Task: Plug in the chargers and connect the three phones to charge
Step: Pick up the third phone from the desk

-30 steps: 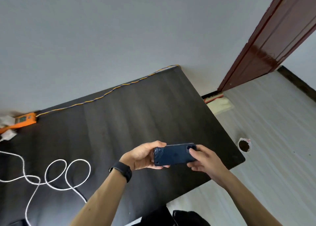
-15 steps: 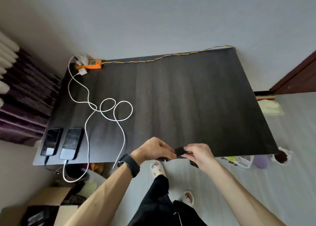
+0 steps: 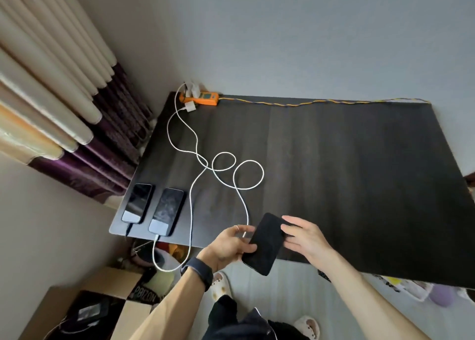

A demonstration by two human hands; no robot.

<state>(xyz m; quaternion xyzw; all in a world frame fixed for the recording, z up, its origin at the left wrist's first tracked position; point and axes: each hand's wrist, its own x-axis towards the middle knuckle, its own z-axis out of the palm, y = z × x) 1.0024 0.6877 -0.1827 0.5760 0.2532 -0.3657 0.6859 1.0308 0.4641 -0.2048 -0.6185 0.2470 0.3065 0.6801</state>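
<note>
While left hand (image 3: 227, 248) grips it, black phone (image 3: 267, 246), tilted, right hand (image 3: 307, 239) touching.

The left hand (image 3: 230, 246) grips a black rectangular phone (image 3: 266, 244) over the dark wooden table (image 3: 334, 172)'s near edge; the right hand (image 3: 307, 238)'s fingers (image 3: 291, 222) touch its other side.
</note>
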